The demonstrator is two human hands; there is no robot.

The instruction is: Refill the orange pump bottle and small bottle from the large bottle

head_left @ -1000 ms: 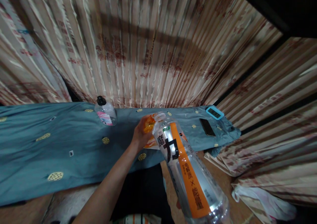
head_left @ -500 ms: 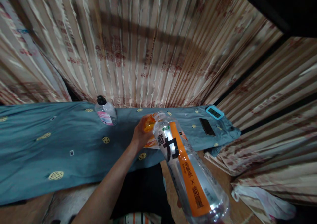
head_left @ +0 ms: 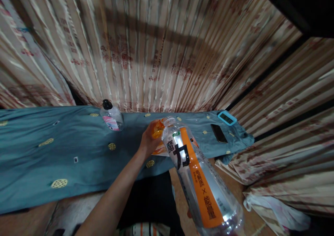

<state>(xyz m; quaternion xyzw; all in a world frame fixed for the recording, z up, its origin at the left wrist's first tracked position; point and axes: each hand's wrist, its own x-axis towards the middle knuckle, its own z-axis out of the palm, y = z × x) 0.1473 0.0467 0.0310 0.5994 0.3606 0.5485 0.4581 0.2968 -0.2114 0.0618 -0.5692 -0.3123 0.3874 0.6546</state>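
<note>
A large clear plastic drink bottle (head_left: 200,177) with a silver and orange label is tilted, its base near me and its open mouth pointing away to the left. My right hand (head_left: 189,213) grips it from below near the base; only a bit of finger shows. My left hand (head_left: 149,138) is wrapped around a see-through orange cup (head_left: 157,128), which sits right at the bottle's mouth. Whether the two touch, and whether liquid flows, I cannot make out. Below the left hand lies a white and orange packet-like thing (head_left: 159,150), partly hidden by the bottle.
The table has a blue-green cloth (head_left: 88,142) with pineapple prints. On it stand a clear pump bottle (head_left: 112,117) with black top, a dark phone (head_left: 218,133) and a blue-framed device (head_left: 227,118). Pleated curtains (head_left: 146,55) enclose the space. A white bag (head_left: 281,211) lies lower right.
The view has shifted very slightly. Both hands, the bottle and the orange cup keep nearly the same places.
</note>
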